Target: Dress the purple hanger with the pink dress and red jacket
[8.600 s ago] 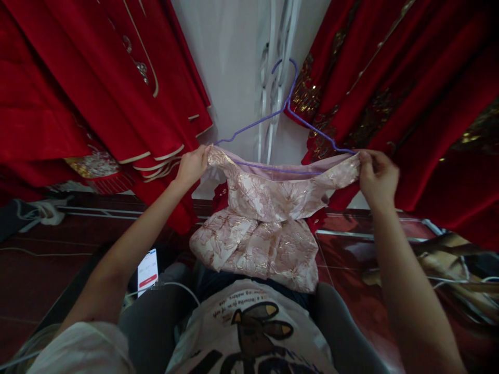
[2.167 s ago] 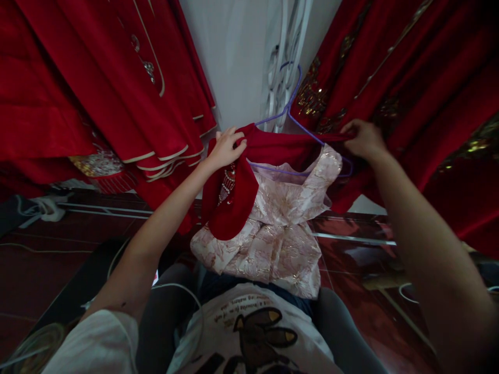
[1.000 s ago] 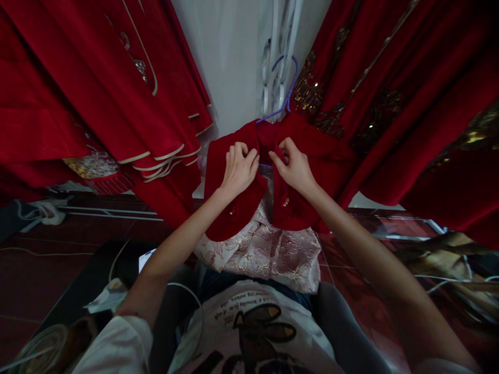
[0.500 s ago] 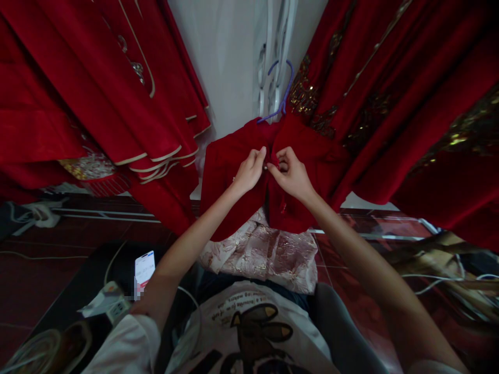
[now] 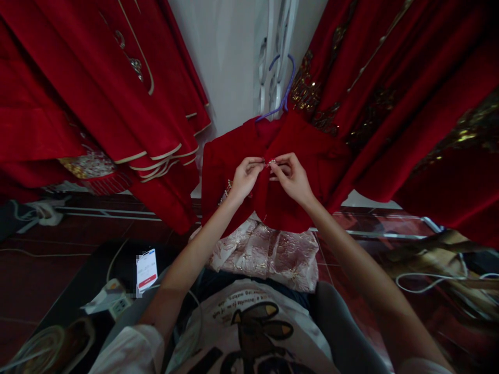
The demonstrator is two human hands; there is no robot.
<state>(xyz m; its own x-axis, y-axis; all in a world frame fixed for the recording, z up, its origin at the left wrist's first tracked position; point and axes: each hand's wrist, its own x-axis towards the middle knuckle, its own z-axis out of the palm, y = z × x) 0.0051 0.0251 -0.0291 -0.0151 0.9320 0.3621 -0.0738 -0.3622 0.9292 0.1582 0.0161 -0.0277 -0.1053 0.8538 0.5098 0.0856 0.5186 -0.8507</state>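
Observation:
A short red jacket (image 5: pixel 288 208) hangs open at the front on a purple hanger (image 5: pixel 290 85). At its front opening, my left hand (image 5: pixel 247 179) pinches one edge of the jacket between thumb and fingers. My right hand (image 5: pixel 290 176) pinches the other edge, close to the left fingertips. Between the two hands shows a small red and shiny fastening (image 5: pixel 270 163); its exact form is too small to make out. Beaded trim (image 5: pixel 226 191) glints on the jacket beside my left wrist. Pink brocade fabric (image 5: pixel 273 254) lies across my lap under the jacket's hem.
Red garments with pale edging (image 5: pixel 156 119) hang at the left, and red garments with gold sequins (image 5: pixel 390 119) at the right. A lit phone (image 5: pixel 146 270) and a power strip (image 5: pixel 117 301) lie on a dark surface at the left. Cables (image 5: pixel 424 280) run at the right.
Both hands have shifted a little and their fingertips have come closer together at the jacket's front. The shiny fastening shows more between them, and the beaded trim is more exposed.

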